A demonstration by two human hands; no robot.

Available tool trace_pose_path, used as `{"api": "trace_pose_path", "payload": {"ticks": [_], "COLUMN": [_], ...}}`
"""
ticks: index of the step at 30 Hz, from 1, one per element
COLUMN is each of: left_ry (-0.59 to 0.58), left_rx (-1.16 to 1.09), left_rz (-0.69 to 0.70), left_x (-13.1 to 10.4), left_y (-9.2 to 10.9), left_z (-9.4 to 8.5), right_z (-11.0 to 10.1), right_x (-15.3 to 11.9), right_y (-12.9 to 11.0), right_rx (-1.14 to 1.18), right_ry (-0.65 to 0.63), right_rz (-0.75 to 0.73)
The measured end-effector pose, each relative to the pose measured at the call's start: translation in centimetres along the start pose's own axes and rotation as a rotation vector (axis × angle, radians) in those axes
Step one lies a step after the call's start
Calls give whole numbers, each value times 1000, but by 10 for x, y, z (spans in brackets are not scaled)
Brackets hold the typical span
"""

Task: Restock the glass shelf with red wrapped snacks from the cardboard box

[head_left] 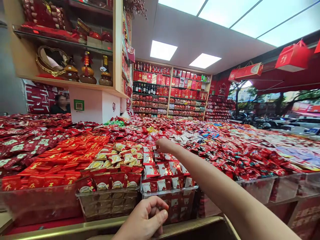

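**Right hand (165, 146) stretched far forward, left hand (146, 218) kept close**

Your right arm crosses from the lower right corner so that the hand arrives at the frame's centre, over the far end of the red-and-white snack packets (151, 171). Its fingers curl away from view; you cannot tell whether they pinch a packet. Your left hand sits at the lower centre, loosely curled, thumb apart from the index fingertip, nothing visible in it. It lies in front of the clear plastic bin (172, 191), near an open cardboard box (197, 224) at the bottom edge.

The red-and-white packets stand in rows in that bin, just below the centre, probably so their fronts face you. The red-and-cream packets (117, 184) immediately left look ranked likewise along their front, presumably for display, while the orange-red packets (66, 163) slope up behind their bin's front wall.
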State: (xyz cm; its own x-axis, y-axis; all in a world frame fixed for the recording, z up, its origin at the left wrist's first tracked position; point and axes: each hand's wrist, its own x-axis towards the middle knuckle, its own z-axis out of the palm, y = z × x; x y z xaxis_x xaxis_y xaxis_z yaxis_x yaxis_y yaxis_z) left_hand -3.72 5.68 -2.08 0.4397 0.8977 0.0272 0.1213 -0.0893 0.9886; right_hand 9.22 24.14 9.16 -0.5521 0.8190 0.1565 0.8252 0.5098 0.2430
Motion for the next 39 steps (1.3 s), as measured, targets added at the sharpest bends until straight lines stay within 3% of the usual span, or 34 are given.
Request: {"api": "trace_pose_path", "payload": {"ticks": [6,14,22,33,39], "left_ry": [-12,-13,-31,-35,-33], "left_rx": [-1,21,43,86,96], "left_rz": [0,4,13,32,35], "left_x": [-2,-3,-1,-2,-1], "left_y": [1,5,1,4,4], "left_z": [-1,-1,-2,-2,-2], "right_z": [-2,-5,-5,-14,-9], "right_x": [0,-16,-36,-48,-53], "right_y": [0,6,0,-10,-11], "right_rx": [37,135,256,237,185], "right_ry": [-91,7,-53,-50,-23], "right_rz": [10,51,12,20,126]}}
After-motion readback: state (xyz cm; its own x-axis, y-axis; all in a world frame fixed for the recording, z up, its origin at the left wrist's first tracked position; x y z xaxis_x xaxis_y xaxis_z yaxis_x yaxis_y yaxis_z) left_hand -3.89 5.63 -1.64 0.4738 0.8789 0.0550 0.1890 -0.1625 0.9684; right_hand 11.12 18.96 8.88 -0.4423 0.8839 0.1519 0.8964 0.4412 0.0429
